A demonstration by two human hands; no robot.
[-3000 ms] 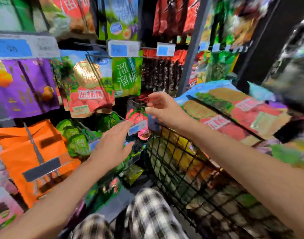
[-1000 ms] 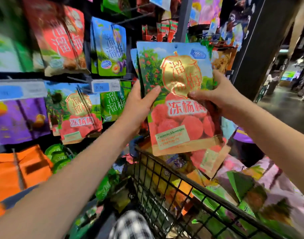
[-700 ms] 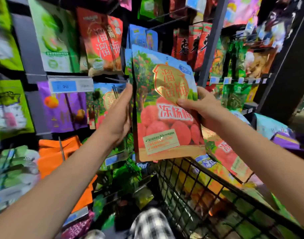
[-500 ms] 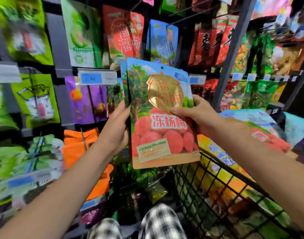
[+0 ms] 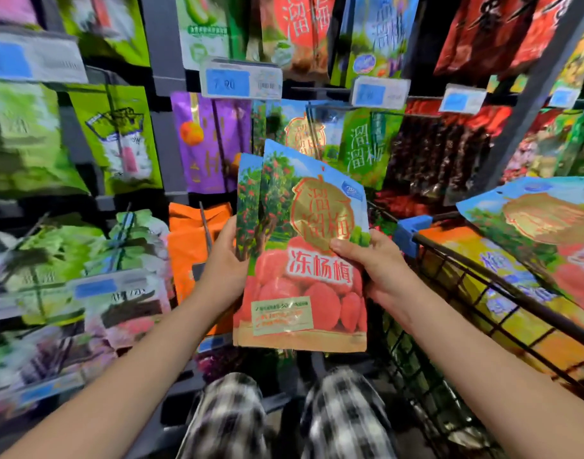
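**Two plum pouches lowered to the matching hook row**

Since half a second ago the pouches have dropped from high against the rack to mid-scene, and the view has tipped down. The left hand (image 5: 222, 270) grips the left edge, thumb on the front. The right hand (image 5: 380, 270) pinches the right edge, thumb laid under the gold emblem, fingers hidden behind.

The front pouch (image 5: 303, 286) is upright and faces the camera. A second pouch (image 5: 249, 200) sits right behind it, offset left. Both hang in the air, just near of the hanging same-print pouches (image 5: 293, 127) and left of the wire cart (image 5: 502, 286).

Three seconds ago both hands were empty at the rack. Likely meaning: stock is in hand and lined up below its hook, hanging not yet done.

- Pouches: flat, glossy printed film with a red fruit picture, a metallic gold badge and a sealed bottom band. They look thin, flexible and probably slippery.
- No hang hole is clear at the top.
- Cart: dark rigid wire grid with a blue corner clip. Another same-print pouch (image 5: 542, 220) lies on top of its load.
- Price tag (image 5: 240, 81): stiff blue-and-white card on the rail above.
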